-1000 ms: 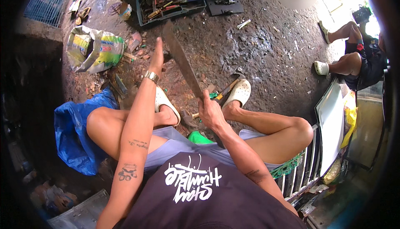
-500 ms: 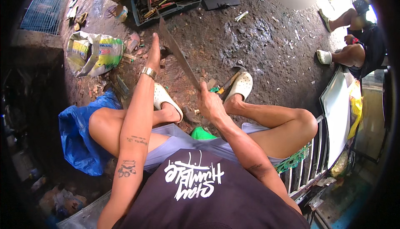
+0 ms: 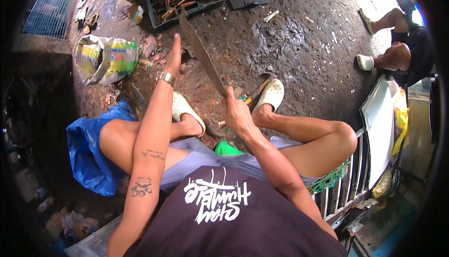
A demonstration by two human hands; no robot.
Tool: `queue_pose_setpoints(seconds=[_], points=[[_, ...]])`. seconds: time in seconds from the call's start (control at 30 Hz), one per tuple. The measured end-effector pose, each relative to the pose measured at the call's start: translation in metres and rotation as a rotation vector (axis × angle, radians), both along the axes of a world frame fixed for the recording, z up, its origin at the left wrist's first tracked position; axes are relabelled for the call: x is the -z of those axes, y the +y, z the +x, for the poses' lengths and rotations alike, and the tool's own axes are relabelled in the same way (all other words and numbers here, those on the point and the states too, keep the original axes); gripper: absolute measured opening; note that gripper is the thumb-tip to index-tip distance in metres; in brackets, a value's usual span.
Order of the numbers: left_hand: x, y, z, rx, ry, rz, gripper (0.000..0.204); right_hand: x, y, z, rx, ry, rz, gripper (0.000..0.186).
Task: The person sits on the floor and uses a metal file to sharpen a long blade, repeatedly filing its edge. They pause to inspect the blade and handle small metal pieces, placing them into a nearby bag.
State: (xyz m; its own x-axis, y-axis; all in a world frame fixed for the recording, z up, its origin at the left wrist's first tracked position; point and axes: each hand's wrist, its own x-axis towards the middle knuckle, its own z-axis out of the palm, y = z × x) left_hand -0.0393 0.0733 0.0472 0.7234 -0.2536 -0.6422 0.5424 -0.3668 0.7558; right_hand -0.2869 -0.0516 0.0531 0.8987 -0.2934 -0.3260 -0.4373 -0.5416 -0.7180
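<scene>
My right hand (image 3: 236,112) grips a long, dark, worn flat blade (image 3: 201,51) near its lower end; the blade slants up and forward to the left. My left hand (image 3: 173,58) is open with fingers straight, just left of the blade; whether it touches anything behind it I cannot tell. A hammer (image 3: 257,89) with a yellow-and-black handle lies beside my right clog (image 3: 273,93), and another hammer (image 3: 214,127) lies between my feet. A green object (image 3: 228,148) sits below my shorts' front edge.
An open toolbox (image 3: 173,0) lies ahead beside a dark board (image 3: 245,1). At left are an open sack (image 3: 105,60), a blue tarp (image 3: 84,149) and a blue wire grate (image 3: 49,14). At right, a co-worker's legs (image 3: 388,58) show beside leaning white panels (image 3: 379,131) and scraps.
The blade and both my hands have shifted a little upward in the picture, the blade also leftward. The view has shifted slightly. The co-worker's hand near the knee is no longer visible.
</scene>
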Motion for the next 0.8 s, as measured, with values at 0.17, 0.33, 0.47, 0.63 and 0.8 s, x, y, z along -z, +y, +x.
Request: queue_pose_setpoints(seconds=[0.17,0.33,0.47,0.63,0.8], points=[[0.012,0.001,0.010,-0.027,-0.007,-0.016,0.113,-0.004,0.007,-0.004,0.233,-0.441,0.052,0.029],[-0.006,-0.010,0.001,-0.088,-0.069,-0.020,0.111,0.021,0.016,0.003,-0.015,-0.016,-0.045,0.038],[-0.011,-0.010,-0.002,-0.058,0.014,-0.022,0.115,0.021,0.003,0.004,0.016,-0.025,-0.011,0.033],[0.002,-0.008,0.007,-0.089,0.032,0.009,0.118,0.003,0.003,0.006,0.232,-0.443,0.063,0.031],[0.002,-0.008,0.004,-0.052,-0.012,-0.033,0.114,0.013,0.011,0.014,-0.040,0.092,0.012,0.043]])
